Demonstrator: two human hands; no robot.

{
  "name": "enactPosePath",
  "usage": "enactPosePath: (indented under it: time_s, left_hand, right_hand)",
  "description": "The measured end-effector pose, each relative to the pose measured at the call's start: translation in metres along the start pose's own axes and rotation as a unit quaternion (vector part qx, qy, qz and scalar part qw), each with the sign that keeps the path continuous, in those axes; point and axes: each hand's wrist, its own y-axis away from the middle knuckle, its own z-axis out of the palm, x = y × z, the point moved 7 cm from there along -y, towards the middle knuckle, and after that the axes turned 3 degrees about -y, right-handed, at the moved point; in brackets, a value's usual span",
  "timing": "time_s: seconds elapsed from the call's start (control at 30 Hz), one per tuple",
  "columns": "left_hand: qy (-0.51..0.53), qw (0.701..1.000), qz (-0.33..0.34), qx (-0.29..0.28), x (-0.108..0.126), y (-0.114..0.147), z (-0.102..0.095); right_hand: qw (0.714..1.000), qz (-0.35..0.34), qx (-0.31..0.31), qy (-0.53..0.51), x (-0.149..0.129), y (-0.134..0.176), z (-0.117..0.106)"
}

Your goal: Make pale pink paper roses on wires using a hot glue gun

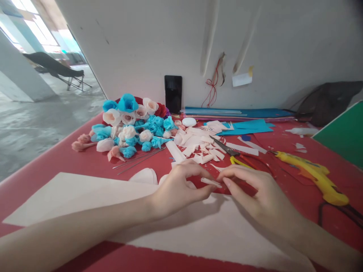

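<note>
Centrally, low in the frame, the left hand (177,187) and right hand (255,192) meet over the red worktop (42,166), each grip pinched shut on an end of a small pale paper strip (211,182). Just above lie paper scraps (198,145) and scissors (235,155); a yellow glue gun (314,173) lies at right, paper flowers (133,124) at upper left.

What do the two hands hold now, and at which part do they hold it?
Both the left hand and the right hand pinch a small pale paper strip, one fingertip grip at each end.
</note>
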Motion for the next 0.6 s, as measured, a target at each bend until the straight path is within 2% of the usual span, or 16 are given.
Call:
enactPosePath:
  time_s: [0.23,0.6]
  left_hand:
    - [0.007,1.000,-0.009,0.005,-0.0065,-0.0011,0.0032]
    - [0.017,1.000,-0.019,-0.003,-0.0089,0.0008,0.0057]
  right_hand:
    - [0.999,0.023,-0.034,-0.020,0.0015,-0.0018,0.0062]
    - [0.998,0.052,-0.038,-0.012,0.0069,-0.0025,0.0076]
